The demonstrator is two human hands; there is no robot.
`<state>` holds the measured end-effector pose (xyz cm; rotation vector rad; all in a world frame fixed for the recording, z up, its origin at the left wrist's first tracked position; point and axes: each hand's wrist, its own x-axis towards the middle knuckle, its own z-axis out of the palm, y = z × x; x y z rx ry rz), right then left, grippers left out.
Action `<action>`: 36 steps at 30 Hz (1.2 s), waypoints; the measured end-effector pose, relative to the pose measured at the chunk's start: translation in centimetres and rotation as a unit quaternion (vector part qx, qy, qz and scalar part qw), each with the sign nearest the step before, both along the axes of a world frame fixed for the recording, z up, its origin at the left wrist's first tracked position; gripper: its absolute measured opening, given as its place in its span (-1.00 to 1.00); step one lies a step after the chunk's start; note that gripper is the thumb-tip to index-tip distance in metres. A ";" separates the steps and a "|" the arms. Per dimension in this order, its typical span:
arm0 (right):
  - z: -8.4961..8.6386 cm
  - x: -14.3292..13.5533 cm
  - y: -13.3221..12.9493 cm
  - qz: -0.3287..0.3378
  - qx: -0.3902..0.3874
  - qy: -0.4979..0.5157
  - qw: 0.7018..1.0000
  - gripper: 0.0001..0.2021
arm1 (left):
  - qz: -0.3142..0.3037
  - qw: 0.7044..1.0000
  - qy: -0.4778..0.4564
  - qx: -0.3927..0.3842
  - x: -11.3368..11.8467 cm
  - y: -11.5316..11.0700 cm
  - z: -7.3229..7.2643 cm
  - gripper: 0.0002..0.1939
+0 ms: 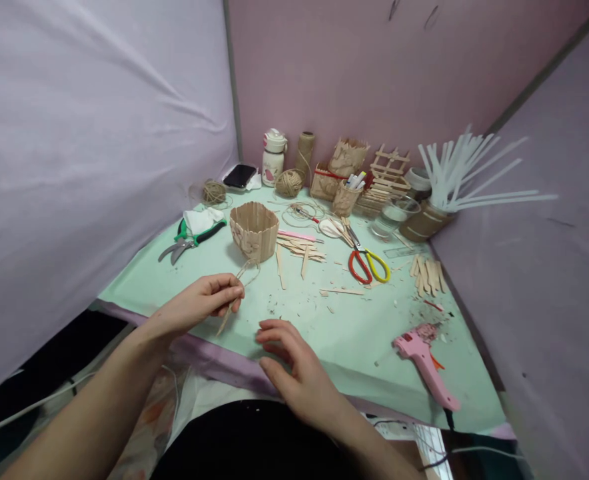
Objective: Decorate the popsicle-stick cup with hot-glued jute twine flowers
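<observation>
My left hand [223, 295] is closed on a thin wooden stick [224, 321] with a loop of twine [249, 268] standing out above the fingers. Just behind that loop is a wooden basket-like container [254, 232] made of upright sticks, upright and open at the top. My right hand [294, 367] hovers over the front edge of the table with its fingers apart and holds nothing. Loose wooden sticks [302, 250] lie to the right of the container.
Green-handled pruners [189, 241] lie at left, scissors [359, 257] at centre right. A pink glue gun [427, 367] rests at front right. Along the back stand a bottle [273, 160], twine balls [289, 183], a glass bowl [389, 220] and a pot of white glue sticks [424, 223].
</observation>
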<state>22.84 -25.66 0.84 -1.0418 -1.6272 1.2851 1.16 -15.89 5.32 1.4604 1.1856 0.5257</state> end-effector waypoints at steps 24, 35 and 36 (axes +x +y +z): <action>3.2 18.7 17.8 -0.195 -0.085 -0.613 0.761 -0.68 | -0.008 0.839 0.289 0.462 1.6 0.2 -4.3 -0.59; 2.0 22.2 20.0 -0.196 -0.100 -0.645 0.732 -0.59 | -0.034 0.877 0.236 0.417 2.3 -1.2 -5.0 -0.76; 2.0 22.7 20.1 -0.197 -0.095 -0.651 0.727 -0.61 | -0.030 0.878 0.232 0.418 2.2 -1.2 -5.1 -0.78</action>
